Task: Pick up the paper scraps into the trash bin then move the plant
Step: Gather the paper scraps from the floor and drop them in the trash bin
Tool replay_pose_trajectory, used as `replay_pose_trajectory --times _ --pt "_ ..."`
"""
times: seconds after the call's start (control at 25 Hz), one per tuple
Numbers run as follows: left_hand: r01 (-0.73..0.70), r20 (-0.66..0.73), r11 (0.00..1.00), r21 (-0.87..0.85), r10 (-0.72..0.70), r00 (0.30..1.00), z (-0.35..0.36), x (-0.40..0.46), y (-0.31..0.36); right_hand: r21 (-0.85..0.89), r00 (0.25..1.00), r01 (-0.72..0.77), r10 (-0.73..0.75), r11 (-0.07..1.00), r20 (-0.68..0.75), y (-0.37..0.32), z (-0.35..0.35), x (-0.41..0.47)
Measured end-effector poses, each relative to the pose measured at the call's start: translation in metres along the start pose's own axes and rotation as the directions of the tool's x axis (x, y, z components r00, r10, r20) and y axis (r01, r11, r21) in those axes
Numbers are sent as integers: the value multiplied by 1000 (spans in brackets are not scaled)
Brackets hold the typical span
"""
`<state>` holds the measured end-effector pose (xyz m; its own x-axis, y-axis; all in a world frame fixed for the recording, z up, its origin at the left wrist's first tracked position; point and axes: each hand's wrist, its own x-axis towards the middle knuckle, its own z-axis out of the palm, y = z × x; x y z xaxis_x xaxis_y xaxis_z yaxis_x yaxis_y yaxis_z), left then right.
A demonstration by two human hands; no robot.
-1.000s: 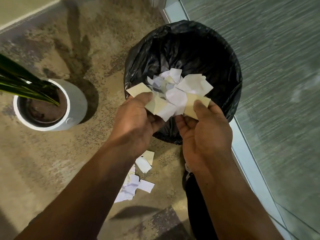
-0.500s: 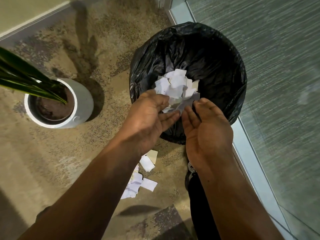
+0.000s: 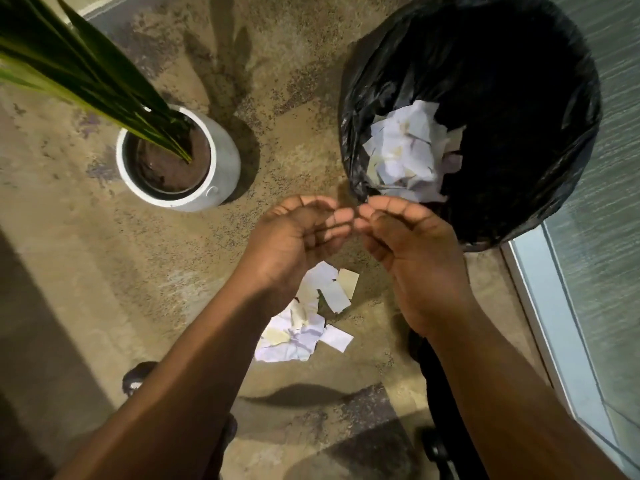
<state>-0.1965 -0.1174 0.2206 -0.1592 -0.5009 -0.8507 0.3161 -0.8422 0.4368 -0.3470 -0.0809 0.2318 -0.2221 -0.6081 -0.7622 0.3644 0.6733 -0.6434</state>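
A trash bin (image 3: 540,188) lined with a black bag stands at the upper right, and a heap of white and cream paper scraps (image 3: 412,154) lies inside it. More paper scraps (image 3: 304,320) lie on the floor below my hands. My left hand (image 3: 294,244) and my right hand (image 3: 412,251) hover palms up just in front of the bin's near rim, fingertips almost touching, fingers loosely curled and holding nothing. The plant (image 3: 83,67), with long green leaves, grows from a white round pot (image 3: 221,168) at the upper left.
The floor is mottled brown concrete (image 3: 104,271). A pale metal door frame (image 3: 540,306) and a grey glass panel run down the right side, close behind the bin. My dark shoes (image 3: 138,375) show at the bottom.
The bundle of scraps that both hands held over the bin has dropped into it. My hands have drawn back toward me, empty, and the view has tilted down.
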Motion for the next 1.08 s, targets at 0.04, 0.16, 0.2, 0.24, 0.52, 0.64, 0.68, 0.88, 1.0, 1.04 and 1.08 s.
replay_pose_trajectory --times 0.04,0.16,0.2,0.24,0.52,0.64,0.68,0.88,1.0,1.04,1.08 --pt "14 -34 1000 22 -13 999 -21 1 -10 -90 1000 -13 15 996 26 21 3 -2" --pt "112 -187 989 97 -93 978 -85 8 -54 -366 995 -72 90 928 32 93 12 -2" --pt "163 -238 982 96 -136 962 -105 10 -71 -422 993 -104 117 901 4 116 14 0" --pt "211 -284 973 90 -178 942 -125 12 -88 -460 990 -140 141 877 -33 139 14 5" --pt "279 -340 804 524 -103 935 -236 48 -191 -965 996 -84 7 247 -85 232 -27 96" --pt "201 -301 669 715 35 953 -250 59 -211 -971 986 -34 165 235 5 257 -29 103" --pt "191 -314 649 736 78 946 -251 63 -215 -982 984 -16 176 190 18 264 -28 105" --pt "106 -393 727 679 238 889 -247 85 -225 -991 997 -72 4 111 -72 283 -9 110" --pt "23 -350 725 689 304 886 -239 95 -223 -978 999 29 7 205 31 287 -7 109" --pt "15 -334 713 701 310 890 -237 98 -222 -980 997 75 12 187 78 285 -9 109" --pt "25 -326 698 715 302 896 -235 101 -221 -980 990 136 5 145 139 281 -10 110"
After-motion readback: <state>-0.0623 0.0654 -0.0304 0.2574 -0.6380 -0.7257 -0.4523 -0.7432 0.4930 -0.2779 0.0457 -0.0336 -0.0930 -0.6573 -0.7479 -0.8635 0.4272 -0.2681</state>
